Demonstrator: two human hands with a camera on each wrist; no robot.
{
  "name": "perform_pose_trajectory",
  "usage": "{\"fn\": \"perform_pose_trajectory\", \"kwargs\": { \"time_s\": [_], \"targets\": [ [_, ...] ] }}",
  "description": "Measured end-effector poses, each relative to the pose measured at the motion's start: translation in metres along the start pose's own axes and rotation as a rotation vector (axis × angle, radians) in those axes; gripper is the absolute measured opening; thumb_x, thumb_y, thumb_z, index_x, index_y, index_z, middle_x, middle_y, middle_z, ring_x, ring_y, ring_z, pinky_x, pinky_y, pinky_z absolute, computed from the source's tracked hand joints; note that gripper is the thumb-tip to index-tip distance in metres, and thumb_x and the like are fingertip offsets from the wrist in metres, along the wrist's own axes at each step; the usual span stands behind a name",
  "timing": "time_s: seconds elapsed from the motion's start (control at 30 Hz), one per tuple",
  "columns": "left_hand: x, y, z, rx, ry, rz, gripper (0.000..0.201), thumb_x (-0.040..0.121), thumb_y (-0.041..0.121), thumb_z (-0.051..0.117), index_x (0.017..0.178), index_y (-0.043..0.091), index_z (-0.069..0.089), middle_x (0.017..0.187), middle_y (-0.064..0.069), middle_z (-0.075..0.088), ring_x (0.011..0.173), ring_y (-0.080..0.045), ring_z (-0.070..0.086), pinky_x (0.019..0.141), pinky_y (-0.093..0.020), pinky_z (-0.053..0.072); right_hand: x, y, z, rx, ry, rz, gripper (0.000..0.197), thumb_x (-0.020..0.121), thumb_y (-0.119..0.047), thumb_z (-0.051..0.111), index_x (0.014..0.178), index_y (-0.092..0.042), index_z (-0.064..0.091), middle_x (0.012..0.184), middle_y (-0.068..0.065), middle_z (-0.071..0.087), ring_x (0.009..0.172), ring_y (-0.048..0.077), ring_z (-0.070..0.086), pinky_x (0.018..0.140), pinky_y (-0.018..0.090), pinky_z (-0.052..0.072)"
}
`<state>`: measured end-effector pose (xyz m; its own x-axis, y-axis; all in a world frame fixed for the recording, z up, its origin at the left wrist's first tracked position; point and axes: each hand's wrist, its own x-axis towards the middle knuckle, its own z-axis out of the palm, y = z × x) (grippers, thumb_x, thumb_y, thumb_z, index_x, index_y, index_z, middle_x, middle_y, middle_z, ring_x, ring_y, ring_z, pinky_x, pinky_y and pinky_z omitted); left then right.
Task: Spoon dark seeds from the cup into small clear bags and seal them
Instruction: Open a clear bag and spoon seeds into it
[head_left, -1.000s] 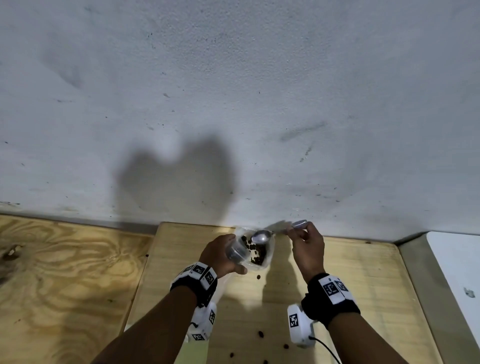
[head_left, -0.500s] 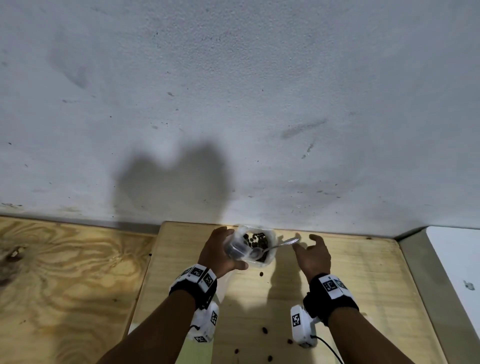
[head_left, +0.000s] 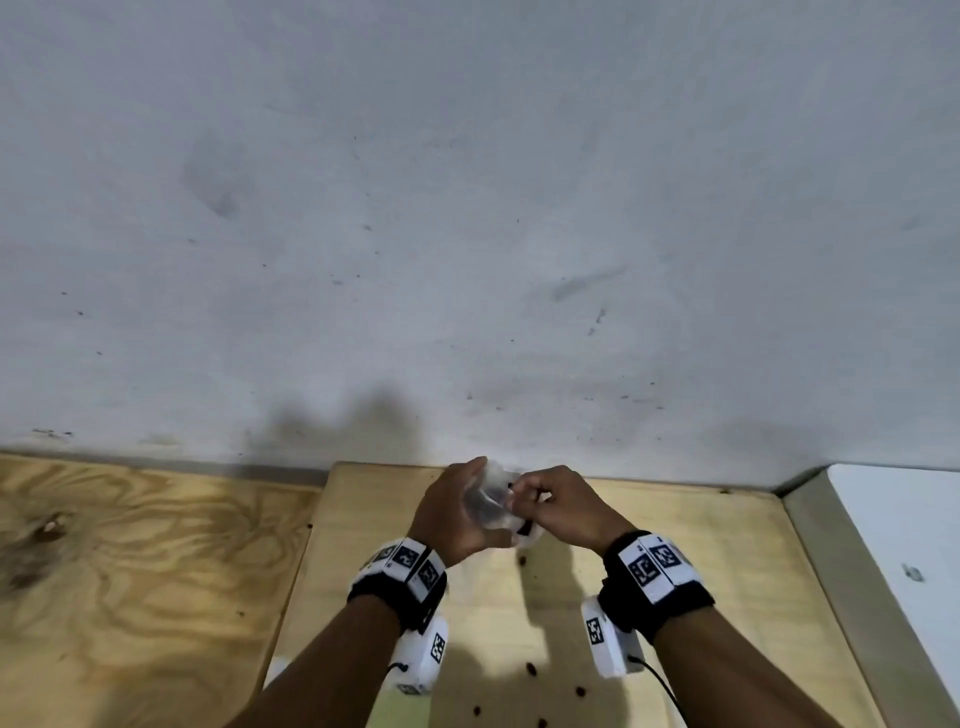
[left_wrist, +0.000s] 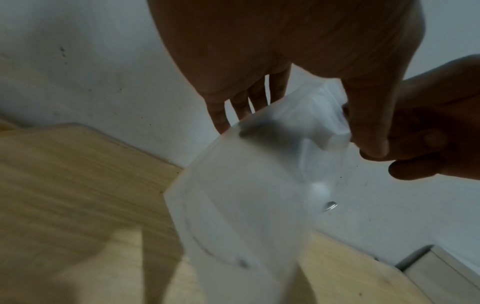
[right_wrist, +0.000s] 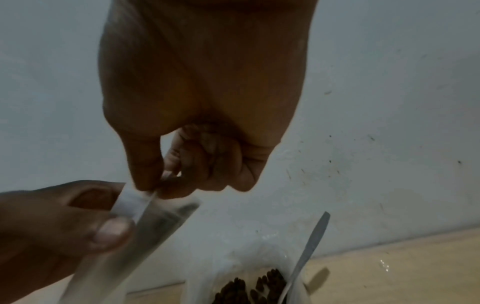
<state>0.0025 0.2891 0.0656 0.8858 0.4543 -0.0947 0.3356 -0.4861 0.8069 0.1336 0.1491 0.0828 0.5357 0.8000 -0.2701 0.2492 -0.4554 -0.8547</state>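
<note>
A small clear bag hangs between both hands above the wooden board, near the wall. My left hand pinches the bag's top edge with thumb and fingers. My right hand pinches that same top edge with thumb and forefinger. In the left wrist view the bag is blurred, with a dark patch near its top. Below the hands stands the clear cup holding dark seeds, and the metal spoon leans in it. The head view mostly hides the cup.
Several loose dark seeds lie on the board near my wrists. A grey-white wall rises right behind the board. Plywood lies to the left, and a white surface with a raised edge to the right.
My right hand let go of the spoon, which now rests in the cup, and moved left to the bag's top. Both hands now pinch the bag together.
</note>
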Motion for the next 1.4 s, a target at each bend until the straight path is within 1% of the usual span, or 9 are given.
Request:
{"fn": "perform_pose_trajectory", "kwargs": {
  "time_s": [0.1, 0.27, 0.33, 0.53, 0.7, 0.77, 0.97, 1.23, 1.4],
  "targets": [
    [0.004, -0.005, -0.001, -0.089, 0.014, -0.037, 0.088, 0.05, 0.047, 0.09, 0.128, 0.025, 0.055, 0.117, 0.012, 0.062, 0.103, -0.009, 0.06, 0.091, -0.03, 0.05, 0.0, 0.005, -0.006, -0.113, 0.183, -0.049, 0.019, 0.087, -0.022, 0.071, 0.074, -0.035, 0.069, 0.07, -0.023, 0.065, 0.072, 0.002, 0.061, 0.065, 0.019, 0.041],
    [0.02, -0.001, -0.011, -0.246, 0.198, -0.115, 0.008, 0.073, 0.031, 0.074, 0.073, 0.033, 0.065, 0.063, 0.019, 0.066, 0.062, -0.001, 0.061, 0.068, -0.029, 0.052, -0.003, 0.007, -0.015, -0.066, 0.362, -0.103, 0.02, 0.088, -0.014, 0.071, 0.084, -0.034, 0.072, 0.082, -0.017, 0.07, 0.081, -0.001, 0.061, 0.062, 0.014, 0.039],
    [0.023, 0.004, -0.014, -0.274, 0.207, -0.09, 0.019, 0.082, 0.015, 0.072, 0.068, 0.027, 0.067, 0.056, 0.021, 0.063, 0.055, 0.004, 0.056, 0.065, -0.027, 0.047, -0.005, 0.005, -0.019, -0.031, 0.401, -0.123, 0.027, 0.088, -0.012, 0.071, 0.082, -0.038, 0.071, 0.084, -0.018, 0.071, 0.083, 0.001, 0.062, 0.063, 0.016, 0.04],
    [0.028, 0.014, -0.02, -0.373, 0.215, -0.062, 0.01, 0.087, 0.022, 0.07, 0.08, 0.016, 0.074, 0.073, 0.0, 0.075, 0.073, -0.024, 0.071, 0.069, -0.035, 0.055, -0.012, -0.003, -0.031, 0.07, 0.468, -0.196, 0.021, 0.09, -0.008, 0.07, 0.086, -0.028, 0.075, 0.09, -0.02, 0.072, 0.084, 0.006, 0.064, 0.061, 0.018, 0.043],
    [0.027, 0.021, -0.016, -0.47, 0.249, -0.078, 0.011, 0.089, 0.016, 0.068, 0.087, 0.006, 0.072, 0.079, -0.008, 0.074, 0.066, -0.013, 0.07, 0.06, -0.024, 0.053, -0.019, -0.008, -0.029, 0.178, 0.499, -0.197, 0.026, 0.089, -0.013, 0.072, 0.106, -0.033, 0.07, 0.086, -0.011, 0.068, 0.058, 0.012, 0.052, 0.058, 0.031, 0.05],
    [0.026, 0.021, -0.014, -0.505, 0.252, -0.093, 0.011, 0.089, 0.016, 0.068, 0.088, 0.006, 0.072, 0.082, -0.009, 0.074, 0.067, -0.015, 0.071, 0.06, -0.026, 0.054, -0.021, -0.009, -0.027, 0.237, 0.492, -0.157, 0.037, 0.085, -0.016, 0.077, 0.115, -0.032, 0.066, 0.082, -0.004, 0.067, 0.063, 0.009, 0.057, 0.063, 0.029, 0.053],
    [0.022, 0.025, -0.009, -0.58, 0.132, -0.13, 0.011, 0.086, 0.014, 0.073, 0.089, 0.004, 0.072, 0.083, -0.012, 0.074, 0.069, -0.021, 0.071, 0.062, -0.032, 0.057, -0.016, -0.005, -0.02, 0.347, 0.424, -0.043, 0.011, 0.081, -0.016, 0.081, 0.082, -0.007, 0.075, 0.082, 0.006, 0.067, 0.074, 0.006, 0.058, 0.07, 0.019, 0.047],
    [0.019, 0.031, -0.009, -0.563, 0.08, -0.068, 0.003, 0.083, 0.003, 0.073, 0.085, 0.001, 0.072, 0.075, -0.011, 0.072, 0.062, -0.013, 0.071, 0.058, -0.02, 0.054, -0.015, -0.006, -0.019, 0.388, 0.296, -0.011, 0.024, 0.08, -0.019, 0.083, 0.069, -0.007, 0.066, 0.07, -0.001, 0.063, 0.064, 0.01, 0.059, 0.065, 0.024, 0.047],
    [0.021, 0.032, -0.012, -0.555, 0.079, -0.067, 0.008, 0.082, 0.006, 0.075, 0.085, -0.001, 0.072, 0.074, -0.015, 0.073, 0.062, -0.018, 0.071, 0.06, -0.026, 0.056, -0.012, -0.009, -0.019, 0.355, 0.326, 0.018, 0.026, 0.079, -0.02, 0.084, 0.068, -0.004, 0.066, 0.067, -0.002, 0.063, 0.062, 0.011, 0.058, 0.064, 0.025, 0.046]
  ]
}}
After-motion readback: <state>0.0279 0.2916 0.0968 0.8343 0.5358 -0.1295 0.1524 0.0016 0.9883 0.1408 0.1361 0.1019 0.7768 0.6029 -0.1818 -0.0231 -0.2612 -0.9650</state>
